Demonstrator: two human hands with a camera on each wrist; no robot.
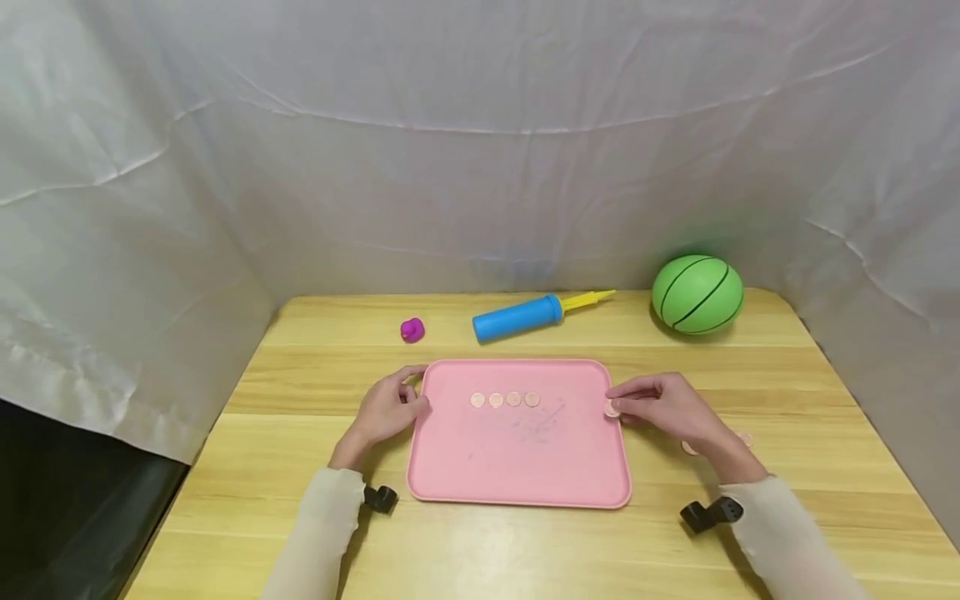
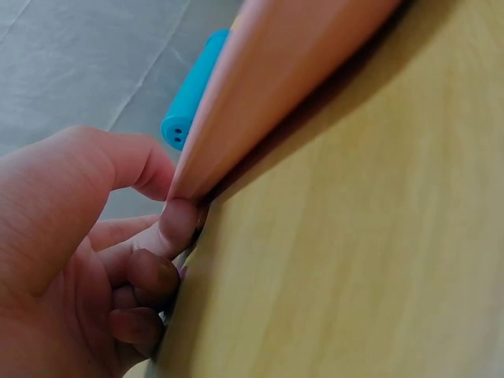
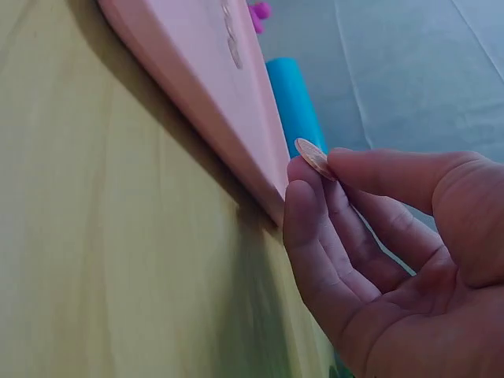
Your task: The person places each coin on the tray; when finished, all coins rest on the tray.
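A pink tray (image 1: 517, 475) lies on the wooden table, with several copper-coloured coins (image 1: 496, 400) in a short row across its upper middle. At its left edge, my left hand (image 1: 384, 410) grips the rim between thumb and fingers; the left wrist view shows the fingertips right at the tray wall (image 2: 260, 87). My right hand (image 1: 671, 408) pinches one coin (image 3: 313, 159) between thumb and fingertips, just over the tray's right rim. Two more coins (image 1: 689, 448) lie on the table by the right wrist, partly hidden by it.
Behind the tray lie a blue hand pump (image 1: 517, 319) with a yellow nozzle and a small purple toy (image 1: 412, 330). A green ball (image 1: 697, 295) with black lines sits at the back right. Pale cloth (image 1: 480, 192) hangs around the table's back and sides.
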